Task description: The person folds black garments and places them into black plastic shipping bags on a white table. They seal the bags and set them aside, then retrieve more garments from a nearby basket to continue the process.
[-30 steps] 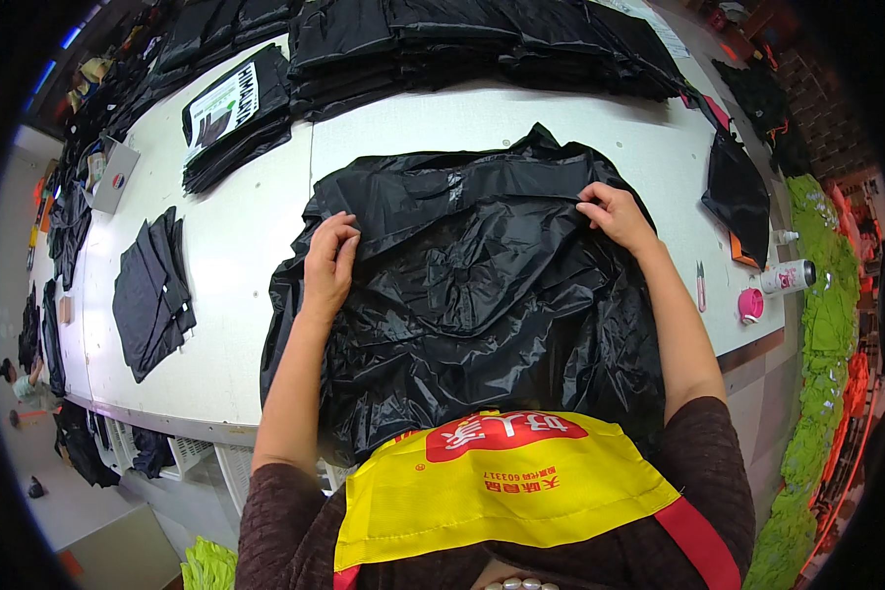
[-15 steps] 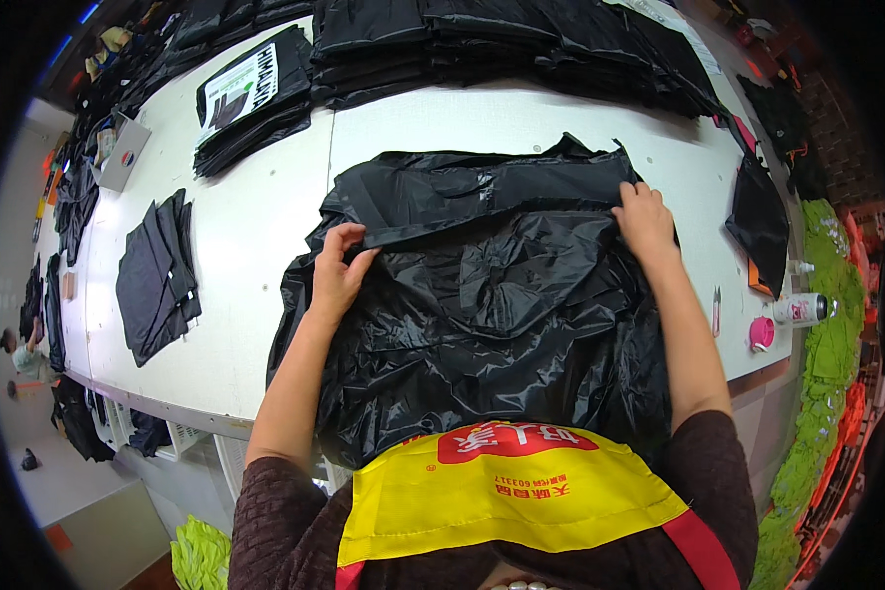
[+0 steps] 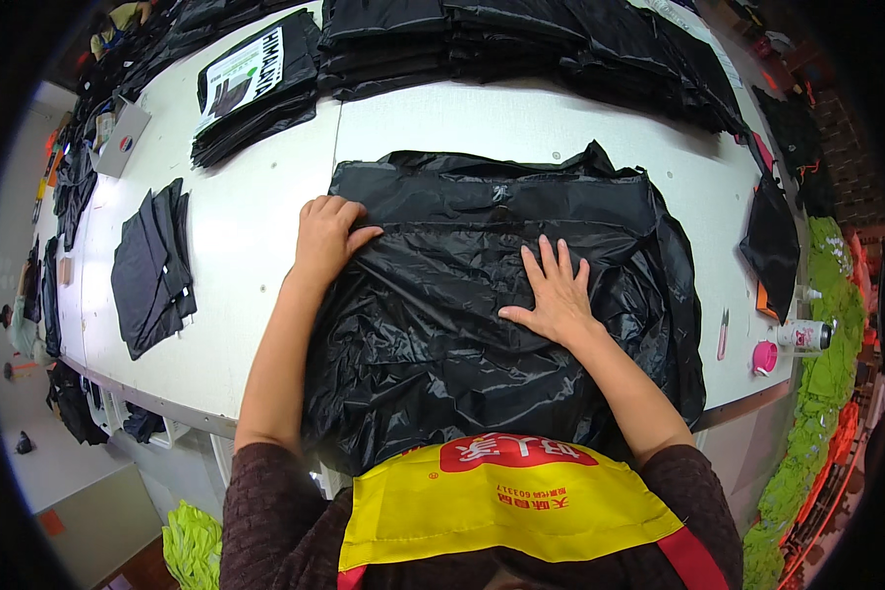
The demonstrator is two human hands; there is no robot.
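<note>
A shiny black fabric piece, like a thin garment or cover (image 3: 442, 334), lies spread on the white table in front of me, wrinkled and with a flat folded band along its far edge. My left hand (image 3: 329, 234) grips its left edge beside that band, thumb and fingers closed on the cloth. Fingers spread, my right hand (image 3: 558, 295) rests flat on the fabric right of the middle. The near part of the cloth reaches down to my yellow apron (image 3: 501, 511).
Stacks of folded black fabric (image 3: 521, 49) line the table's far side. A packaged black pile (image 3: 256, 98) lies far left, loose dark pieces (image 3: 152, 270) nearer. At right are small snips (image 3: 724, 334), a pink lid (image 3: 764, 358), a bottle (image 3: 804, 334) and green cloth (image 3: 824, 324).
My right hand has left the fabric's far right corner and moved left and nearer, opening flat on it. The far band now lies smoother. My left hand stays at the left edge.
</note>
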